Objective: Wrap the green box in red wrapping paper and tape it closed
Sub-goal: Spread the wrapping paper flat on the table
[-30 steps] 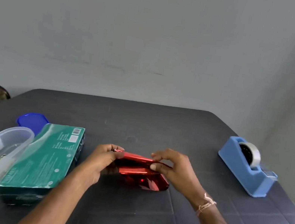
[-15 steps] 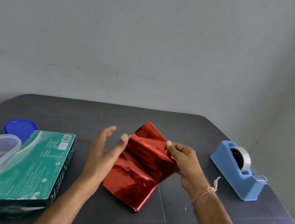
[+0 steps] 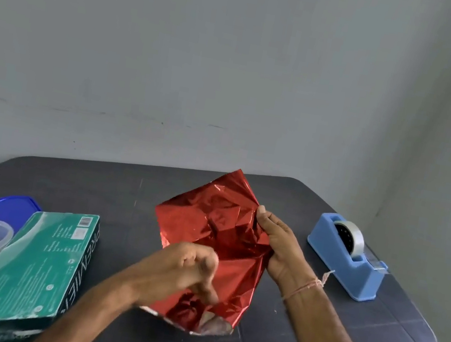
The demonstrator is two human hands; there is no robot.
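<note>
Pinches red wrapping paper (image 3: 209,222) by its right edge in right hand (image 3: 277,246), aloft for opening out; left hand (image 3: 182,274) at near edge, grasp undiscernible through blur; green box (image 3: 32,266) set left, within reach.

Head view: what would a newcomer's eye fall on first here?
The shiny red wrapping paper, held up crumpled over the middle of the table, its right edge pinched by the right hand. Next the green box lying bare at the left, and the blue tape dispenser at the right.
</note>
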